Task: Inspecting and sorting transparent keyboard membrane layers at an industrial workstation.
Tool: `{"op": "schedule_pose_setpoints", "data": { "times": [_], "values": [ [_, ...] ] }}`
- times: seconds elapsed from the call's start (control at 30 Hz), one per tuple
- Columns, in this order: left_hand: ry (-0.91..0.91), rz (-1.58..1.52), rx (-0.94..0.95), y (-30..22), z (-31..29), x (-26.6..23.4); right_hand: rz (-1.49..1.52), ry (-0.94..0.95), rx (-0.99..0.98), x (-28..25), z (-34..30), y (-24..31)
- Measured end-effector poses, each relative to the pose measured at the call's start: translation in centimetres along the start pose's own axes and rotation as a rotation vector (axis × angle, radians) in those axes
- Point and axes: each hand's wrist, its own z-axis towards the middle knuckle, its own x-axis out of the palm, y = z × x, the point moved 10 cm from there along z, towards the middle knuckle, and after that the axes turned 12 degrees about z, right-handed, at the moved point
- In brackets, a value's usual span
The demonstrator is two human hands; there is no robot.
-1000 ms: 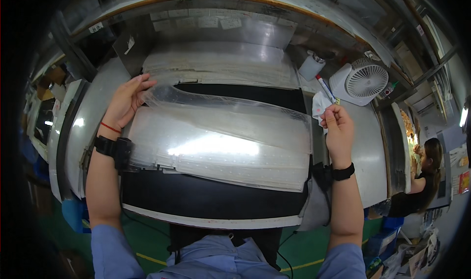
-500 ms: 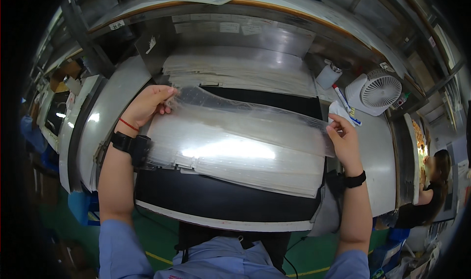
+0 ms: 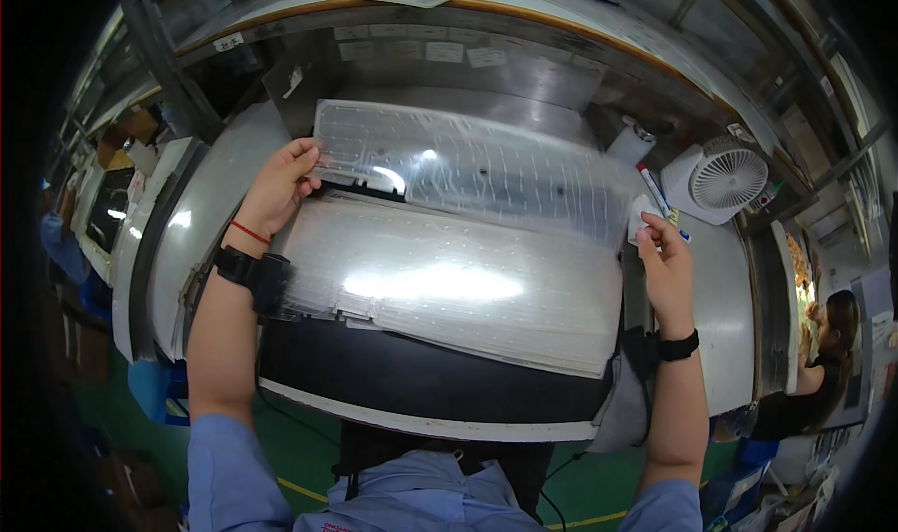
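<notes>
A clear, flexible plastic sheet (image 3: pixel 524 172) with rows of small marks is stretched between my hands, tilted up at its far side. My left hand (image 3: pixel 283 186) pinches its left edge between thumb and fingers. At the right end, my right hand (image 3: pixel 666 266) has thumb and fingertips closed at the sheet's edge; glare and transparency blur the exact contact. Nearer to me, a stack of similar clear sheets (image 3: pixel 468 312) with uneven edges lies on a black mat (image 3: pixel 421 373). The far pile of sheets is mostly covered by the raised one.
On the right stand a white fan (image 3: pixel 725 181), a bottle (image 3: pixel 631 144), markers (image 3: pixel 652 184) and a white tissue (image 3: pixel 638 216). A shelf edge (image 3: pixel 561 22) crosses above the bench. Another person (image 3: pixel 828 345) works at the far right.
The sheet's far side has swung up and away, so its face now shows over the far pile. My left hand has shifted slightly; my right hand stays nearly in place.
</notes>
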Motion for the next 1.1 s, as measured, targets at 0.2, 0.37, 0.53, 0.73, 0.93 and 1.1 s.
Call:
{"op": "schedule_pose_setpoints", "data": {
  "times": [0.2,0.37,0.53,0.73,0.93,1.1],
  "values": [
    [-0.149,-0.163,0.034,-2.2,-0.9,1.0,-0.138,0.180,0.047,1.8,-0.6,0.0],
    [-0.037,-0.075,0.017,-1.7,-0.8,1.0,-0.351,0.422,-0.092,4.7,-1.7,2.6],
    [0.031,-0.035,-0.002,-1.2,-0.7,1.5,-0.377,0.424,-0.129,4.6,-1.6,2.4],
    [0.028,-0.030,-0.002,-0.9,-0.5,1.3,-0.078,0.266,-0.031,3.2,-1.3,2.1],
    [0.028,-0.031,0.016,-1.6,-0.9,1.8,0.198,0.162,0.120,2.3,-1.5,1.1],
    [0.161,-0.044,-0.009,-2.3,-1.6,3.4,0.247,0.000,0.023,0.2,-0.7,0.7]
  ]
}}
